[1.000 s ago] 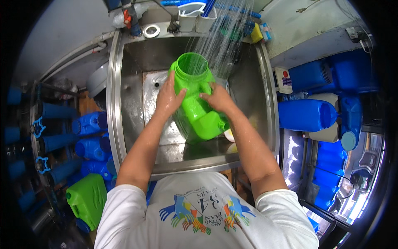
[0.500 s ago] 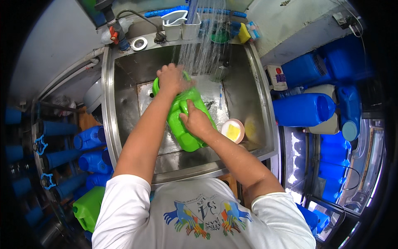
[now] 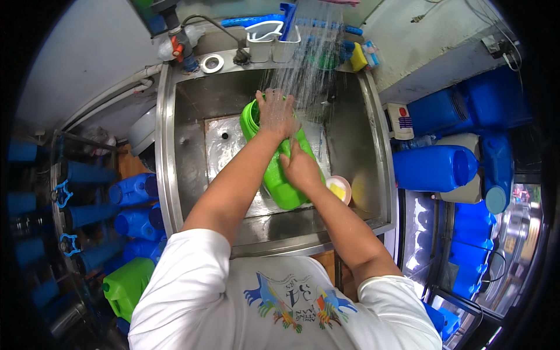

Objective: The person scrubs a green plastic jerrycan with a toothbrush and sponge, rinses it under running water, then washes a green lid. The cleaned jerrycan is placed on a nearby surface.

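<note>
A bright green plastic jug [image 3: 280, 185] lies in the steel sink, its wide round mouth toward the far left. Spread fingers of my left hand [image 3: 276, 118] rest across its upper part, close to the mouth, under falling water. My right hand [image 3: 302, 168] is wrapped around the jug's handle, which it partly hides. Beside the jug, near my right wrist, a small pink bowl [image 3: 348, 191] holds a yellow sponge [image 3: 336, 190] and something white.
Water streams from above into the steel sink [image 3: 166, 157]. Behind it stand white holders [image 3: 265, 42], a round drain strainer [image 3: 212, 63] and a yellow sponge [image 3: 358, 57]. Blue containers [image 3: 434, 168] line the right; more blue jugs and another green jug [image 3: 129, 284] are at left.
The jug has shifted right in the sink and turned, so its mouth shows more. Both hands have moved with it. The whole view has also slid slightly.
</note>
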